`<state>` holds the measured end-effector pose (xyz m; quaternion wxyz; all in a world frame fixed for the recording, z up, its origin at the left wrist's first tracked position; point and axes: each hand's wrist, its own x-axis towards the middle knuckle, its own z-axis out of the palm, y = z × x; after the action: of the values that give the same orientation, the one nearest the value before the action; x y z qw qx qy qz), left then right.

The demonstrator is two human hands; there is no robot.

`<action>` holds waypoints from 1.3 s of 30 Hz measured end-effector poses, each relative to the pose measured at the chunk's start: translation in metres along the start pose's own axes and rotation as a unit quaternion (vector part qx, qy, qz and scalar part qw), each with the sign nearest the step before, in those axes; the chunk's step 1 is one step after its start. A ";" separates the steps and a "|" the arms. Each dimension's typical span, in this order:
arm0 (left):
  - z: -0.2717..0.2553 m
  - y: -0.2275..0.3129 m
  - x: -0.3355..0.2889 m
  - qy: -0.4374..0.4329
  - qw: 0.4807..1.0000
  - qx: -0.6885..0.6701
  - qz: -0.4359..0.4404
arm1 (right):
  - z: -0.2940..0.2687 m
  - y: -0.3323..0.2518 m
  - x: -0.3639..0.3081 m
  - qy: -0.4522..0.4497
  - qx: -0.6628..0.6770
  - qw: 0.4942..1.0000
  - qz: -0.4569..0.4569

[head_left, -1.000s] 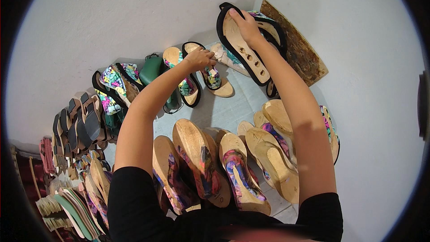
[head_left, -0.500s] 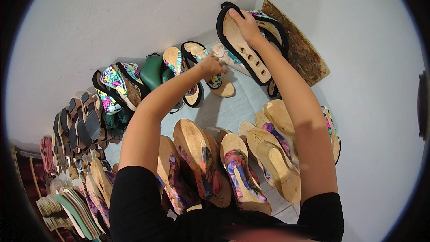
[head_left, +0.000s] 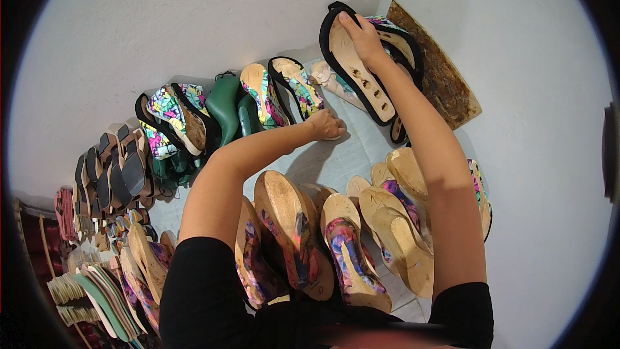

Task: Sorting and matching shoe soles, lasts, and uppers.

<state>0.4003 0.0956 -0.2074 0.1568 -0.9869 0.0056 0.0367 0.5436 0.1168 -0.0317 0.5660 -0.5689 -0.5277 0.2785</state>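
At the far right, my right hand is closed on the edge of a black-rimmed sandal, with its beige, holed face toward me. My left hand curls over the near end of a sandal with a brightly patterned strap, hiding that end. A similar patterned sandal leans just left of it. Between the hands lies a pale, clear-wrapped piece whose kind I cannot make out.
A stained board leans by the right wall. Green shoe lasts and stacked dark sandals line the left. Several shoe lasts with colourful straps stand nearest me. Cut soles are stacked lower left.
My left hand has come nearer and slightly right, onto the end of the patterned sandal. The two patterned sandals now stand closer together. My right hand still holds the black-rimmed sandal.
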 end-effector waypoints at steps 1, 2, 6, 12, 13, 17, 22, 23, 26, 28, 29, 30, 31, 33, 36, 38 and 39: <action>-0.003 0.000 0.002 -0.039 0.999 -0.029 0.009 | -0.001 0.000 -0.001 0.005 -0.007 1.000 0.001; 0.003 -0.001 -0.001 -0.040 0.999 -0.028 0.006 | 0.001 -0.004 -0.002 0.006 -0.010 1.000 0.001; 0.012 -0.006 -0.008 0.046 0.998 0.027 0.025 | 0.000 -0.005 -0.004 0.016 -0.002 1.000 -0.027; 0.017 -0.027 -0.028 0.055 0.996 0.054 0.042 | 0.000 -0.007 -0.006 0.041 -0.023 0.999 -0.013; 0.012 -0.025 -0.027 0.044 0.997 0.050 0.038 | -0.003 -0.004 -0.005 0.040 -0.029 0.999 -0.017; -0.005 -0.021 -0.029 -0.028 0.998 0.057 0.019 | -0.009 -0.007 -0.004 0.036 -0.083 0.995 -0.040; -0.026 -0.025 -0.040 0.117 0.992 0.056 -0.006 | -0.024 -0.013 -0.004 0.038 -0.147 0.985 -0.081; -0.034 -0.028 -0.044 0.116 0.991 0.059 -0.008 | -0.024 -0.016 -0.006 0.053 -0.170 0.981 -0.084; -0.072 -0.039 -0.062 0.128 0.961 -0.193 -0.154 | -0.024 -0.024 -0.014 0.145 -0.230 0.960 -0.064; -0.076 -0.043 -0.067 0.164 0.906 -0.319 -0.223 | -0.029 -0.029 -0.016 0.209 -0.233 0.950 -0.020; -0.082 -0.046 -0.070 0.196 0.829 -0.440 -0.283 | -0.033 -0.028 -0.016 0.209 -0.231 0.950 -0.026; -0.088 -0.047 -0.072 0.186 0.762 -0.551 -0.286 | -0.037 -0.024 -0.015 0.234 -0.219 0.946 -0.042; -0.094 -0.048 -0.077 0.162 0.720 -0.614 -0.282 | -0.042 -0.022 -0.013 0.259 -0.207 0.942 -0.058; -0.110 -0.049 -0.092 0.140 0.556 -0.772 -0.273 | -0.040 -0.031 -0.016 0.235 -0.192 0.953 -0.022; -0.138 -0.054 -0.103 0.158 0.469 -0.830 -0.259 | -0.033 -0.048 -0.024 0.216 -0.169 0.960 -0.050; -0.150 -0.055 -0.105 0.232 0.465 -0.774 -0.361 | -0.032 -0.057 -0.021 0.229 -0.128 0.965 -0.028; -0.154 -0.062 -0.110 0.258 0.443 -0.789 -0.339 | -0.030 -0.061 -0.021 0.240 -0.086 0.967 -0.005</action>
<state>0.3027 0.1071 -0.0341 -0.6985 -0.5720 -0.3204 -0.2868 0.5479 0.0753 0.0259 0.6261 -0.6634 -0.4011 0.0842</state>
